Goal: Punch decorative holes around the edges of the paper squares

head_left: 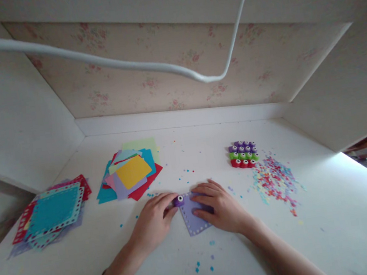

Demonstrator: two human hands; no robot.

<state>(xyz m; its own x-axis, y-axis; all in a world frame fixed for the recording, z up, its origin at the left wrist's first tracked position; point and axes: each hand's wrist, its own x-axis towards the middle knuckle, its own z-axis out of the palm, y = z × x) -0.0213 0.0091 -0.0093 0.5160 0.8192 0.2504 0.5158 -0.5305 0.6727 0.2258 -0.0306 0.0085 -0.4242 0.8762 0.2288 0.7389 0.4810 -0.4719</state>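
My left hand [158, 214] is closed on a small purple craft punch [179, 200] with a star mark on its white top. The punch sits at the upper left corner of a light purple paper square [191, 219]. Small punched holes run along the left and bottom edges of this square. My right hand [216, 204] lies over the right part of the square, fingers apart and resting on it, covering its right edge. Small blue and purple paper bits [198, 264] are scattered on the white table around both hands.
Coloured paper sheets [135, 171] are piled at the back left, with punched-edge sheets [56, 209] stacked farther left. Several craft punches [243, 154] stand grouped at the right beside a heap of confetti [275, 179]. A white cable [117, 63] hangs across the upper view.
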